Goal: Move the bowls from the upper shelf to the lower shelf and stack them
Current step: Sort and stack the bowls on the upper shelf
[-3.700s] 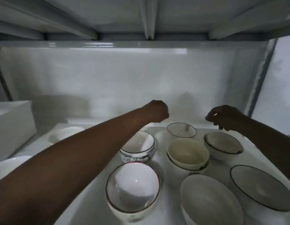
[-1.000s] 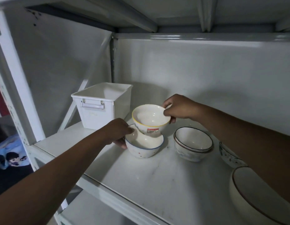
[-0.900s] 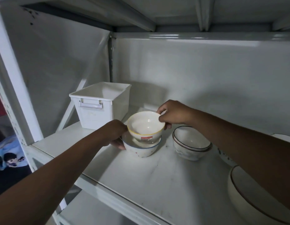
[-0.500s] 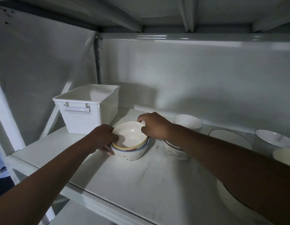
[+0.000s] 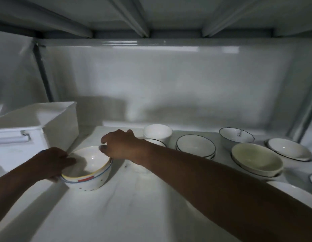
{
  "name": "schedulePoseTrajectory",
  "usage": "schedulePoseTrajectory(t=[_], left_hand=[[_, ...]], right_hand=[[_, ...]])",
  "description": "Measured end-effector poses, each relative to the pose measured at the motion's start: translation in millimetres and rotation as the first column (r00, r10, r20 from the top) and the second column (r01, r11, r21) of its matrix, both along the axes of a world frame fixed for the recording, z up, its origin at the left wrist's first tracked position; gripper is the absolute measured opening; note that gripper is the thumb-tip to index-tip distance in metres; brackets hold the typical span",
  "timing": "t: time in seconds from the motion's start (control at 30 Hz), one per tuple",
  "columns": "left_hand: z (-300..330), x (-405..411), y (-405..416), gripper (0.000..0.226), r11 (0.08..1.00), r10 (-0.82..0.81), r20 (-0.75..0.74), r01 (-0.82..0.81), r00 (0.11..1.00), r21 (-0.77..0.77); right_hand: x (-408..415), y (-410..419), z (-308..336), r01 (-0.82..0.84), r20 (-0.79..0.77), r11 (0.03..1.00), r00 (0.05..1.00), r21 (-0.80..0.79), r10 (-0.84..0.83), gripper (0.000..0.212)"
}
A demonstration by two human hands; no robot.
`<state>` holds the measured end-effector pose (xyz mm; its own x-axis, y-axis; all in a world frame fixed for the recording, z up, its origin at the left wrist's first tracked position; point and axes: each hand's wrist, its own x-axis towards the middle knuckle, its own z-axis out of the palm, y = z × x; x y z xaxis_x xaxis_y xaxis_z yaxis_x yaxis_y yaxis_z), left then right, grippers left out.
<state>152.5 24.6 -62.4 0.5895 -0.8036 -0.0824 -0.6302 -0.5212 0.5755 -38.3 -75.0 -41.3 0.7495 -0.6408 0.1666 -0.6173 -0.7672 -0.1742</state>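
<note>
A yellow-rimmed white ceramic bowl (image 5: 89,162) is nested in a blue-rimmed dotted bowl (image 5: 92,180) on the white metal shelf (image 5: 134,206). The stack is steadied by the left hand (image 5: 52,163), its grip pressed against the rims; the right hand (image 5: 121,144), grip loosely spread, is judged to be releasing. Another bowl must be fetched next.

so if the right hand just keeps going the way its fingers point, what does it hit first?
Probably the white bin: the right hand points left over the yellow-rimmed bowl, above its rim. Depth is unclear.
</note>
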Motion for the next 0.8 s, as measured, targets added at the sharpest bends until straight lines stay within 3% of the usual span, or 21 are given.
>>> schedulePoseTrajectory(t=[0.13,0.23,0.37,0.57,0.67,0.73,0.8], left_hand=[[16,-10,-18,0.032,0.965,0.052,0.352,0.044,0.935,-0.259],[36,-50,-43,0.027,0.945,-0.058,0.462,0.198,0.885,-0.26],[49,-115,-94,0.019,0.897,-0.2,0.42,0.338,0.885,-0.285],[39,-166,-160,0.048,0.935,-0.313,0.334,0.35,0.889,-0.054],[27,-175,-182,0.055,0.934,-0.355,0.249,0.351,0.901,0.061],[22,-178,-192,0.047,0.948,-0.319,0.113,0.314,0.941,0.058],[18,-177,-199,0.035,0.951,-0.306,0.081,0.302,0.948,0.066]], right_hand=[[-46,-29,44,0.136,0.081,0.99,0.987,0.023,-0.138,0.027],[-102,-62,72,0.256,0.013,0.965,0.966,0.062,-0.257,0.022],[-196,-105,80,0.475,0.062,0.866,0.87,0.156,-0.488,0.028],[-327,-141,51,0.759,-0.045,0.647,0.651,0.076,-0.758,0.027],[-361,-148,33,0.816,-0.132,0.563,0.578,0.132,-0.806,0.03],[-371,-148,27,0.83,-0.183,0.541,0.558,0.139,-0.809,0.037],[-375,-149,24,0.818,-0.188,0.572,0.572,0.064,-0.798,0.038]])
